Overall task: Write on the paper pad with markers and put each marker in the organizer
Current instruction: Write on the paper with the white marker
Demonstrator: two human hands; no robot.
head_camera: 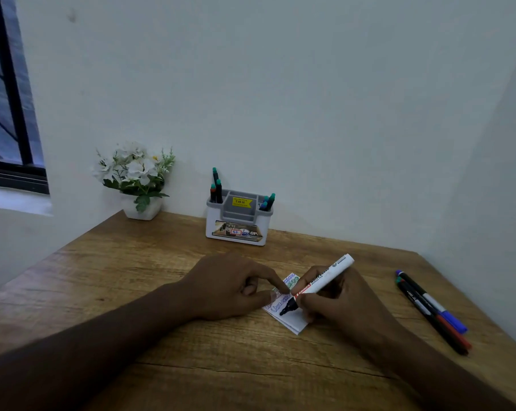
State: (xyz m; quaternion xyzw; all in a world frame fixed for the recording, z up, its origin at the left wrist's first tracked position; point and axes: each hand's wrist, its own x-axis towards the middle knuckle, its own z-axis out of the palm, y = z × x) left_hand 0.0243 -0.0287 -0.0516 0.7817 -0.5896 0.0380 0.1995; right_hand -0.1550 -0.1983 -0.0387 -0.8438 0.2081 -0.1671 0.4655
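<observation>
Nearest the camera, both forearms reach in over the wooden table [161,345]. The right hand [339,301] grasps a fat white-barrelled marker [324,281], its uncapped black tip pressed to the paper pad [292,320]. The left hand [230,287] steadies the pad, forefinger and thumb pressing on its left edge; it looks more like pressing than pinching, though the fingers hide the contact.

The pad lies small between the two hands. Its upper part already carries scribbles in green and blue; its lower corner is blank. So the step in hand is writing, with the tip sitting just below the blue line.

To the right, well apart from the pad, loose markers [431,312] lie side by side; I make out blue and red caps, and there may be a third.

Farther back, against the wall, stands the white organizer [239,232]. Three stored markers [216,189] rise from its left compartment and two more from its right; the middle is hidden by a yellow price label.

By my reading the task is around halfway. The next move calls for finishing this stroke, lifting the marker, capping it if a cap is at hand, and carrying it back to an open compartment. Its thick barrel may need the roomier slot.

Beside the organizer sits a pot of white flowers [135,176].
</observation>
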